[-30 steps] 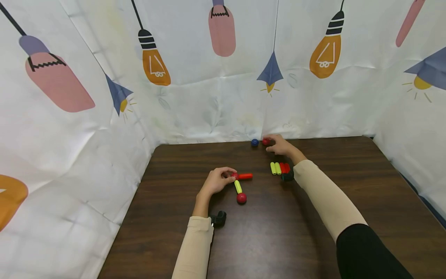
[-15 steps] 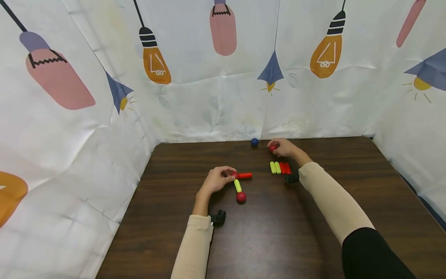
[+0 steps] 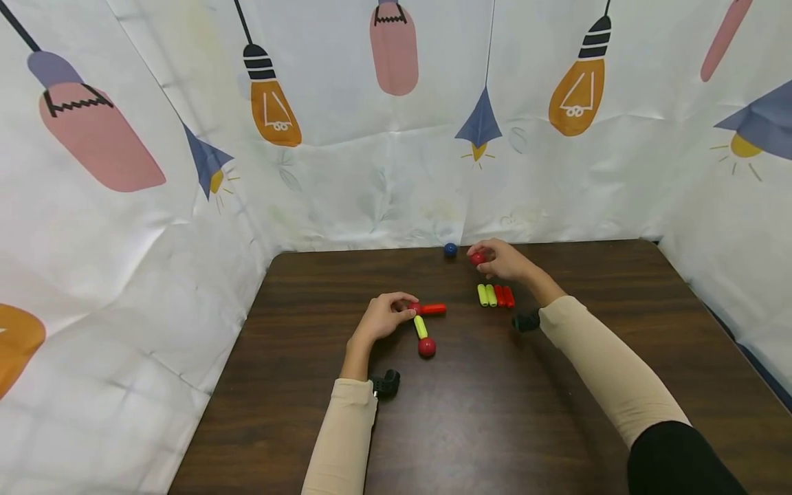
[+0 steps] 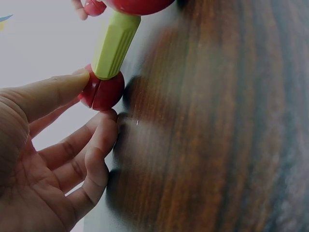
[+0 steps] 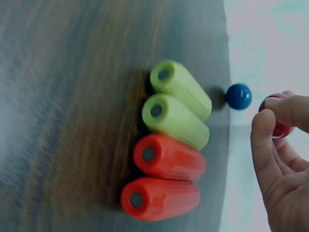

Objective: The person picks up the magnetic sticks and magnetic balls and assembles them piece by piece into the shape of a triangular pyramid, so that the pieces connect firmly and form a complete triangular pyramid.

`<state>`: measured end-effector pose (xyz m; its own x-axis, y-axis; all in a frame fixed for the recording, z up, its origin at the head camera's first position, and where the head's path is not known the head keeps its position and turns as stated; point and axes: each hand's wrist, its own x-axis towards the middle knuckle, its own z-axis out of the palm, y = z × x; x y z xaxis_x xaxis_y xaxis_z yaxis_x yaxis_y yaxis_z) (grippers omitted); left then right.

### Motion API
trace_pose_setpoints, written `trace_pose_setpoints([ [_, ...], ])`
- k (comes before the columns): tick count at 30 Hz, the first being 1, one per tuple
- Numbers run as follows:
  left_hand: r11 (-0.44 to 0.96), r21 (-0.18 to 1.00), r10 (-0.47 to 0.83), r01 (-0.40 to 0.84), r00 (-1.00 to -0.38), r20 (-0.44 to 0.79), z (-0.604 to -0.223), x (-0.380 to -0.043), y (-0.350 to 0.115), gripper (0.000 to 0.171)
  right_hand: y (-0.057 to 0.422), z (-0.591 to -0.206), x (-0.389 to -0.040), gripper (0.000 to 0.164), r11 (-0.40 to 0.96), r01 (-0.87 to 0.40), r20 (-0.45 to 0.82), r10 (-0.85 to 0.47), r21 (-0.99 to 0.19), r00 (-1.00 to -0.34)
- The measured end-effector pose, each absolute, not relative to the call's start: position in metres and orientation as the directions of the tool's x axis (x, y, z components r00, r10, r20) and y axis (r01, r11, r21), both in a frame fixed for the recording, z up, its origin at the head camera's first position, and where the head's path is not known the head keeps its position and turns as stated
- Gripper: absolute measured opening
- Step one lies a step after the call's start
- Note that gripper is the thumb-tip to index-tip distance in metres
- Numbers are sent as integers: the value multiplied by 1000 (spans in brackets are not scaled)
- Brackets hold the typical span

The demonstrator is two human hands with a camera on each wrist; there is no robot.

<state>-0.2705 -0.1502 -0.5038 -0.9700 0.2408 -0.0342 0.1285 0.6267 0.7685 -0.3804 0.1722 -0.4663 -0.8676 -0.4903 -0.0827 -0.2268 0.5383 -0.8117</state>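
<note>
My left hand (image 3: 379, 320) pinches a red ball (image 4: 107, 92) between thumb and fingers near the middle of the table. To that ball a red rod (image 3: 434, 309), pointing right, and a yellow-green rod (image 3: 421, 326), pointing toward me, are joined. At the near end of the yellow-green rod sits another red ball (image 3: 427, 347). Toward the table's back edge, my right hand (image 3: 504, 261) holds a separate red ball (image 3: 478, 258) between thumb and fingertips. A blue ball (image 3: 450, 250) lies just left of it.
Two yellow-green rods (image 3: 487, 295) and two red rods (image 3: 504, 296) lie side by side on the dark wooden table (image 3: 482, 412), below my right hand. Dark round spots show in their ends. A white printed curtain (image 3: 346, 192) stands behind the table.
My right hand has lifted the red ball from its spot by the back edge, moved it right and nearer, then slightly back left. The left hand keeps its hold on the joined pieces.
</note>
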Motion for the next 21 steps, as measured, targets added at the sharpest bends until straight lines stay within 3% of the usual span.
trace_pose_setpoints([
  [13, 635, 764, 231, 120, -972, -40, -505, -271, -148, 21, 163, -461, -333, 39, 477, -217, -53, -491, -852, -870],
  [21, 629, 768, 231, 121, -972, -37, -505, -272, -149, 22, 158, -488, -323, 40, 399, -209, -14, -487, -893, -873],
])
